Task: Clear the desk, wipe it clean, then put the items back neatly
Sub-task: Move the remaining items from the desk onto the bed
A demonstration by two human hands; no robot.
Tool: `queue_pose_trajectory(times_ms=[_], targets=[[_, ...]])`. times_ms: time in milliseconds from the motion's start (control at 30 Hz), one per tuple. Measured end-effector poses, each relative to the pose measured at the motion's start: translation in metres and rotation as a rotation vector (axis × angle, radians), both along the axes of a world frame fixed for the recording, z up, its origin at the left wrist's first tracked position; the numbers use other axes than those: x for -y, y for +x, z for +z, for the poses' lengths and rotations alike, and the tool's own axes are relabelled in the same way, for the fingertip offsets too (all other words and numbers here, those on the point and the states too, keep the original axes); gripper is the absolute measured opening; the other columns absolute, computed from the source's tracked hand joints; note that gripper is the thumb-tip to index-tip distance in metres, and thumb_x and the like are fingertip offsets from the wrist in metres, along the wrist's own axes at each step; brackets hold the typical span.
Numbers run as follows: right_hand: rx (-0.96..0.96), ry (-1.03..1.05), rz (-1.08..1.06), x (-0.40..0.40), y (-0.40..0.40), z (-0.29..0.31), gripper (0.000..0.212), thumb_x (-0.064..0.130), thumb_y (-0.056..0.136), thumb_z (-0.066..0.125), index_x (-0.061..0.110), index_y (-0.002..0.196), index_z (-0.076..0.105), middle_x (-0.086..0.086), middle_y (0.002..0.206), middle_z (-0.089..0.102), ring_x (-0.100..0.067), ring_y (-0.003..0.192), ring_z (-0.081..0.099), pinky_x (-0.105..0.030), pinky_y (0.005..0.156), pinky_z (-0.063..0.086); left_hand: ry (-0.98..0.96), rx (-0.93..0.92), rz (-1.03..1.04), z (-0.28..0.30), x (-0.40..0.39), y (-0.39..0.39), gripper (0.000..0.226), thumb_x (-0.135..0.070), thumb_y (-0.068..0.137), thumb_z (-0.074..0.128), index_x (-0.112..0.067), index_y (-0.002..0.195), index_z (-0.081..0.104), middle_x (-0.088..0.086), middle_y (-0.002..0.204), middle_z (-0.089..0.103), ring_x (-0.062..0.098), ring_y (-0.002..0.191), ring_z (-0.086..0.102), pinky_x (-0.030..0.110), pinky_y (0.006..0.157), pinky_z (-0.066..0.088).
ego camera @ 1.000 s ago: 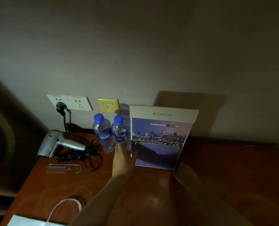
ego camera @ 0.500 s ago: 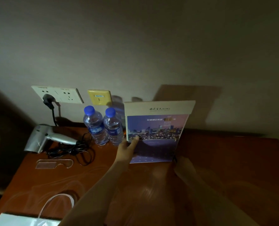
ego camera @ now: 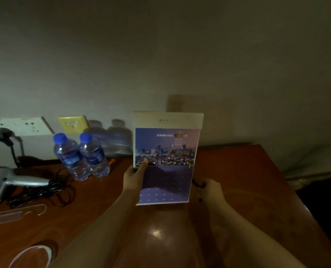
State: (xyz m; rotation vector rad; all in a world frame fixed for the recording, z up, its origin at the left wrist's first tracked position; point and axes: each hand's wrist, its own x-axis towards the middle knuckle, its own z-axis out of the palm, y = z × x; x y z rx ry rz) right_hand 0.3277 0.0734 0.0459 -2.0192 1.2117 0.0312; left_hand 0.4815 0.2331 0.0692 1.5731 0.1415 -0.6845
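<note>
Head view, dim room, and I had the wooden desk (ego camera: 238,190) under me, running back to the wall. Left hand (ego camera: 134,176) gripped the brochure (ego camera: 166,163) by its left edge, thumb laid across the printed city skyline, fingers curled behind. The brochure stood upright, lower edge down near the desk surface; I could not tell whether it touched the wood. Right hand (ego camera: 209,190) sat at the brochure's lower right edge, fingers curled around something small and dark; what it was I could not make out, nor whether that hand touched the brochure itself.

Over to the left, two water bottles (ego camera: 81,155) with blue caps stood upright, touching each other, near the wall and well clear of the brochure. Further left a silver hair dryer (ego camera: 12,182) lay on its side, its black cord (ego camera: 50,190) coiled loosely beside the handle and running up to a plug in the white wall socket (ego camera: 23,125). A yellow wall plate (ego camera: 73,123) sat just beside that socket. In front of the dryer a clear plastic comb (ego camera: 17,213) lay flat. A white looped handle (ego camera: 31,254) showed at the bottom left edge.
</note>
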Motion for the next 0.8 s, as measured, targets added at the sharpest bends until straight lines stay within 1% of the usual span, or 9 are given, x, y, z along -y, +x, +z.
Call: queue_pose_trajectory(times_ms=[33,100,200,300,433,567,667,733,800], targets=[[0.011,-0.015,-0.022,0.004,-0.013,0.008,0.01,0.012,0.091,0.059,0.002,0.09,0.059,-0.013,0.085,0.061,-0.028,0.076,0.062,-0.042,0.07,0.057,-0.014,-0.009,-0.02,0.006,0.006,-0.01,0.034,-0.039,0.086,0.064,-0.009,0.1,0.057,0.009,0.095,0.062,0.029,0.092,0.061,0.05,0.092,0.05],[0.034,-0.032,-0.07,0.013,-0.045,0.023,0.014,0.009,0.092,0.058,0.008,0.079,0.053,-0.01,0.081,0.059,-0.021,0.068,0.059,-0.031,0.057,0.053,-0.03,-0.036,-0.076,0.02,0.019,-0.033,0.032,-0.039,0.086,0.065,-0.009,0.091,0.058,0.011,0.082,0.059,0.031,0.076,0.059,0.046,0.076,0.053],[0.092,-0.06,-0.167,0.027,-0.11,0.049,0.023,0.009,0.091,0.06,0.013,0.072,0.047,-0.002,0.073,0.053,-0.013,0.063,0.054,-0.017,0.048,0.042,-0.041,-0.11,-0.162,0.041,0.045,-0.076,0.037,-0.042,0.084,0.066,-0.008,0.078,0.053,0.015,0.071,0.05,0.025,0.056,0.047,0.036,0.052,0.041],[0.114,-0.116,-0.321,0.035,-0.193,0.069,0.023,0.009,0.088,0.063,0.011,0.072,0.048,-0.006,0.079,0.058,-0.018,0.072,0.059,-0.023,0.054,0.048,-0.119,-0.168,-0.248,0.061,0.076,-0.142,0.03,-0.036,0.088,0.064,-0.009,0.077,0.056,0.011,0.076,0.058,0.025,0.066,0.055,0.034,0.057,0.046],[0.153,-0.173,-0.578,0.036,-0.323,0.087,0.024,0.011,0.086,0.066,0.014,0.069,0.05,-0.004,0.078,0.059,-0.017,0.072,0.06,-0.027,0.06,0.048,-0.158,-0.186,-0.416,0.079,0.109,-0.248,0.029,-0.037,0.089,0.062,-0.009,0.081,0.057,0.009,0.077,0.06,0.024,0.068,0.056,0.033,0.057,0.041],[0.188,-0.195,-0.753,0.023,-0.46,0.097,0.028,0.011,0.085,0.067,0.019,0.066,0.049,-0.003,0.07,0.056,-0.012,0.06,0.053,-0.018,0.048,0.039,-0.152,-0.204,-0.637,0.083,0.138,-0.361,0.031,-0.042,0.086,0.063,-0.012,0.086,0.057,0.01,0.085,0.063,0.025,0.075,0.059,0.033,0.063,0.042],[0.211,-0.222,-0.906,0.001,-0.565,0.104,0.024,0.007,0.086,0.065,0.013,0.068,0.051,-0.002,0.065,0.052,-0.01,0.054,0.05,-0.013,0.04,0.036,-0.1,-0.215,-0.824,0.084,0.157,-0.455,0.04,-0.047,0.084,0.064,-0.01,0.095,0.056,0.013,0.092,0.063,0.028,0.083,0.058,0.037,0.075,0.042],[0.217,-0.237,-1.051,-0.018,-0.633,0.107,0.021,0.005,0.086,0.065,0.01,0.07,0.053,-0.004,0.069,0.054,-0.014,0.056,0.052,-0.018,0.043,0.041,-0.088,-0.22,-0.934,0.085,0.167,-0.517,0.04,-0.048,0.083,0.064,-0.01,0.094,0.055,0.013,0.095,0.061,0.028,0.085,0.056,0.037,0.076,0.04],[0.217,-0.244,-1.198,-0.04,-0.695,0.109,0.025,0.005,0.086,0.065,0.013,0.066,0.05,-0.006,0.076,0.057,-0.019,0.062,0.057,-0.025,0.048,0.048,-0.058,-0.228,-1.031,0.085,0.176,-0.579,0.048,-0.049,0.082,0.065,-0.009,0.106,0.056,0.013,0.106,0.06,0.031,0.1,0.055,0.04,0.084,0.04]])
